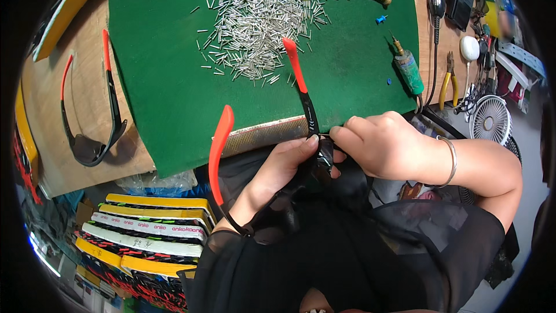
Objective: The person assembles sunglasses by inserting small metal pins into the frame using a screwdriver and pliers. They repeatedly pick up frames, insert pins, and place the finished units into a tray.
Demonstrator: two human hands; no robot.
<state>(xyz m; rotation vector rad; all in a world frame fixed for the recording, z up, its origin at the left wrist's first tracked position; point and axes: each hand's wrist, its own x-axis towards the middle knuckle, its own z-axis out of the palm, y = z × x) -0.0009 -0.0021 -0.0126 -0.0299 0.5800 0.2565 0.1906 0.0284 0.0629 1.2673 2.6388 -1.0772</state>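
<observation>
Sunglasses [310,113], the black pair with red arm tips, are right in front of your chest, one arm sticking out past your hands. Your left hand [285,161] has the frame pinched near the hinge. Your right hand [385,148] is curled just beside it, but I can't tell what those fingertips grip. Beyond: a green-handled tool [410,74], a blue pushpin [380,19], loads of tiny silver pins [263,26].

Bears red-tipped sunglasses [88,149] and a green mat [159,90] on the wooden tabletop [46,117]; thereon, carries heaped metal pins [260,23] and a green-handled tool [410,74].
</observation>
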